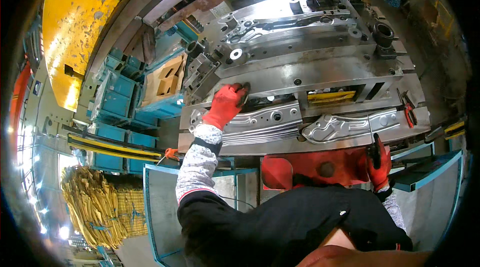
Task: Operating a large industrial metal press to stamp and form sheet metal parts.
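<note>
My left hand (225, 104), in a red glove with dark fingertips, is at the front edge of the steel die (300, 74). Its fingers are curled together; whatever they may hold is hidden. Just below it lies a stack of long stamped metal parts (262, 129), partly covered by the hand. To the right, a single stamped part (345, 126) rests on the bench ledge. My right hand (379, 164), also gloved in red, is closed around a thin rod (370, 126), which reaches up across that part. Another stamped part (295, 24) sits on the die farther back.
Red-handled pliers (410, 114) lie at the ledge's right end. A red padded seat (320, 167) is against the bench front. Blue bins (117, 94) and a cardboard box (162, 82) stand left. A yellow machine part (80, 27) hangs upper left. Guide posts (384, 34) rise from the die.
</note>
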